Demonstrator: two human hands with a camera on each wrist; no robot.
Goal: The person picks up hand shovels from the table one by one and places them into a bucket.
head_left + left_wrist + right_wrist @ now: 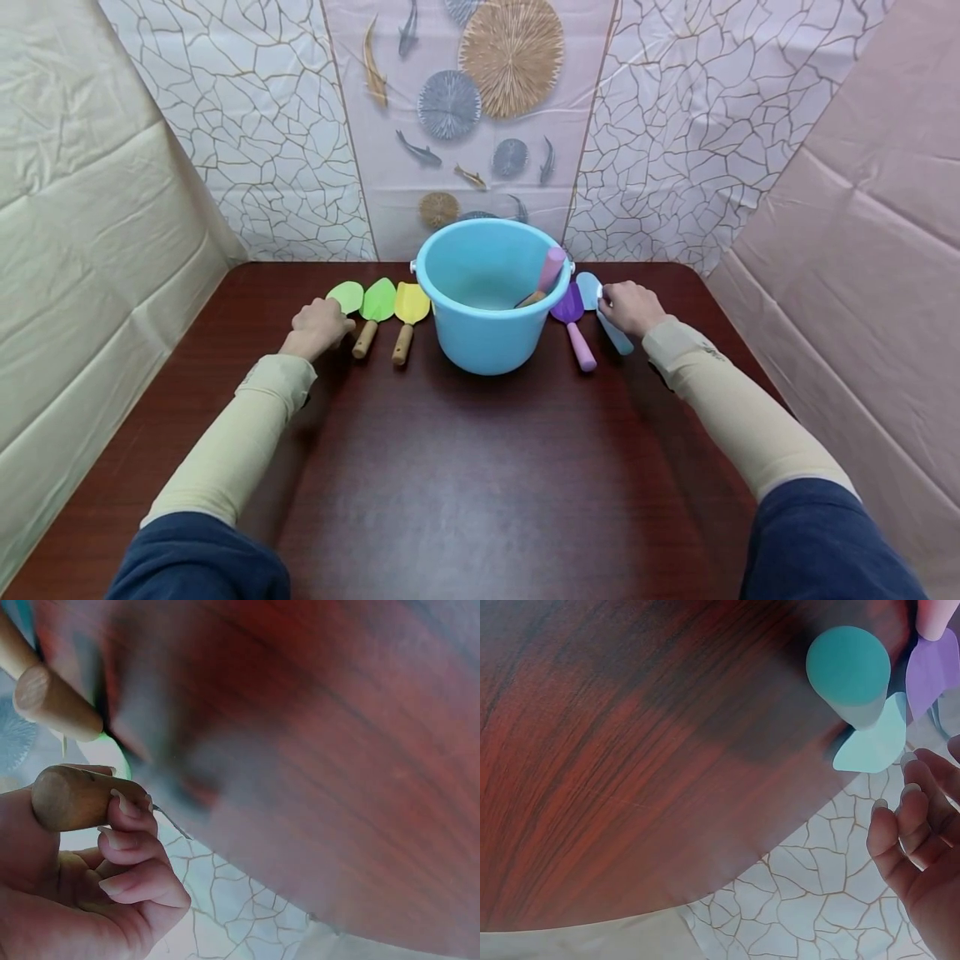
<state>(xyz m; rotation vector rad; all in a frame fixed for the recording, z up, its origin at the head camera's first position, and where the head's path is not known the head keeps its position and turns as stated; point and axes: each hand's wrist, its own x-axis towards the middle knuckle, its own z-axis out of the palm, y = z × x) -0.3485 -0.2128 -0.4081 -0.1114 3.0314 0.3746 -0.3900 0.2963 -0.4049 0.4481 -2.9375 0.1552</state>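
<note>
In the left wrist view my left hand (318, 327) curls its fingers round the wooden handle (86, 799) of a light green toy trowel. That trowel's blade (347, 297) shows beyond the knuckles in the head view. At the right, my right hand (633, 308) hovers beside a light blue toy trowel (617, 335). Its fingers (885, 829) are loosely bent and apart from the trowel's handle (847, 667) in the right wrist view. Between the hands stands a light blue bucket (487, 343); a pink handle (552, 265) and a wooden one lean inside it.
Left of the bucket lie a green trowel (378, 302) and a yellow shovel (412, 305), both wooden-handled. A purple trowel (568, 305) with a pink handle lies to its right. The dark wooden table (480, 483) ends at a patterned cloth backdrop (285, 167).
</note>
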